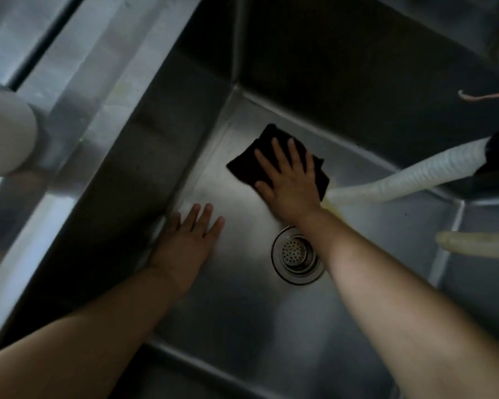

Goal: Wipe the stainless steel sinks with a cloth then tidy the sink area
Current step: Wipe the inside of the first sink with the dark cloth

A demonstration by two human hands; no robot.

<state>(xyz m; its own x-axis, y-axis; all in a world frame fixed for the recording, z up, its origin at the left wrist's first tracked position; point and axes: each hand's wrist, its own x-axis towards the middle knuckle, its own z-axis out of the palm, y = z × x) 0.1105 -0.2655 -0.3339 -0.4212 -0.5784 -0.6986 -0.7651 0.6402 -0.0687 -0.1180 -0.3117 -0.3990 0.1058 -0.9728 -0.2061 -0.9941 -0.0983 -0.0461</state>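
I look down into a deep stainless steel sink [242, 312]. A dark cloth [248, 162] lies flat on the sink floor near the far corner. My right hand [285, 180] presses on it with fingers spread and straight. My left hand [188, 240] rests flat on the sink floor by the left wall, fingers straight, holding nothing. The round drain strainer [296, 254] sits between my two forearms.
A white ribbed hose [401, 180] comes in from the right, its end just behind the cloth. A second pale hose end [473, 244] juts in lower right. A pale pipe [6, 139] crosses the left rim. An orange cord [487, 95] hangs at the upper right.
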